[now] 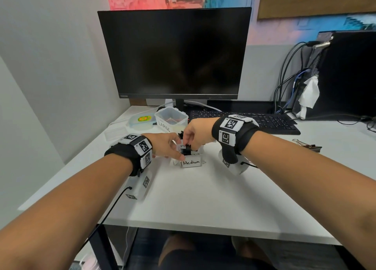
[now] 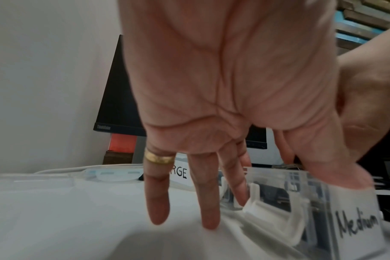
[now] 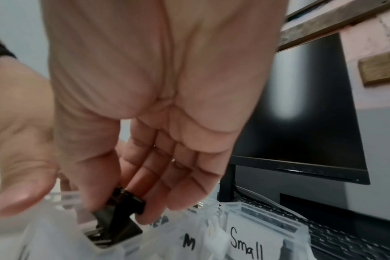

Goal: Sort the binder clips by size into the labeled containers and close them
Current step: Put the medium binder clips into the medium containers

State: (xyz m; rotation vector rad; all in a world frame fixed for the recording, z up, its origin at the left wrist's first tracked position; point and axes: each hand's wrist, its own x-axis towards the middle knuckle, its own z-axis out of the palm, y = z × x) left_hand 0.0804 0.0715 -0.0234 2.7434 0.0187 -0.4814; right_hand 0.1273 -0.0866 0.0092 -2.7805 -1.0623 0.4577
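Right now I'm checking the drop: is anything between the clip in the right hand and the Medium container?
Nothing visible blocks it. The right hand pinches the black binder clip just above the open Medium container; the left hand steadies its left side, clear of the opening.

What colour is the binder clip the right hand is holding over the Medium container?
Black binder clip, with silvery wire handles; clearest in the right wrist view.
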